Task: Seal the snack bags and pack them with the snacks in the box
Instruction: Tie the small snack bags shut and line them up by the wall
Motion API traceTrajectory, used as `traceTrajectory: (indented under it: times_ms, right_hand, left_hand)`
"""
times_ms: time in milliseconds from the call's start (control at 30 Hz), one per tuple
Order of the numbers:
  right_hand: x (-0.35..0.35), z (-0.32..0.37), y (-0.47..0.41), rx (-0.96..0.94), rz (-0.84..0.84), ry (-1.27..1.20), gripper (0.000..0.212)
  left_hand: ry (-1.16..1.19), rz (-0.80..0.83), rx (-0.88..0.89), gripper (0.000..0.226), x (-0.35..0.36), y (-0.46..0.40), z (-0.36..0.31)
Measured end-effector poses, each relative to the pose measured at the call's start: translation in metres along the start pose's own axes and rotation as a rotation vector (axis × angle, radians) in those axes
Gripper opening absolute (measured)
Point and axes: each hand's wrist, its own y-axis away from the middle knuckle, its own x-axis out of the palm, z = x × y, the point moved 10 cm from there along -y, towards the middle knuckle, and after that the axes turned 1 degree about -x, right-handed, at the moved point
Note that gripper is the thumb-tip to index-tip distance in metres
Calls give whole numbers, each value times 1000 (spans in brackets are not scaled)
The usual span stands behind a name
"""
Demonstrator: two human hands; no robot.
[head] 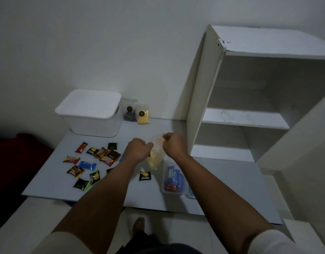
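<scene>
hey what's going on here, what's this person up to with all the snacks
A person stands at a low white table, holding a clear snack bag of yellow pieces up by its top edge, left hand and right hand pinching it, apparently to seal it. Two more bags lean against the wall beside the white box, whose lid is on. Wrapped snacks lie scattered on the table at the left, and a small clear tray on the right holds a few more.

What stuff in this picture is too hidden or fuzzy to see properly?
1. White box, head view: its lid hides the inside.
2. Clear bag: its top edge, hidden by the left hand and right hand.
3. Dark bag by the wall: contents too dim and small.
4. Scattered wrappers: most print too small.
</scene>
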Motion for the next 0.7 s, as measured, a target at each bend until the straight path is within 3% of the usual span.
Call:
traceTrajectory:
  times_ms: [167,267,433,567,700]
  right_hand:
    - [21,24,0,-95,112,-111,39]
    - [32,44,-3,-160,188,-142,40]
    - [42,70,-13,-254,124,-131,50]
    - [52,79,-27,-248,101,-151,45]
    - [62,92,-54,-169,140,-283,33]
  left_hand:
    - [1,-46,14,24,-21,1,5]
    - [86,-89,3,30,-37,-6,11]
    - [114,-114,7,33,-63,-33,24]
    - [154,-67,136,54,-77,-60,23]
    - [208,1,255,39,-92,-93,13]
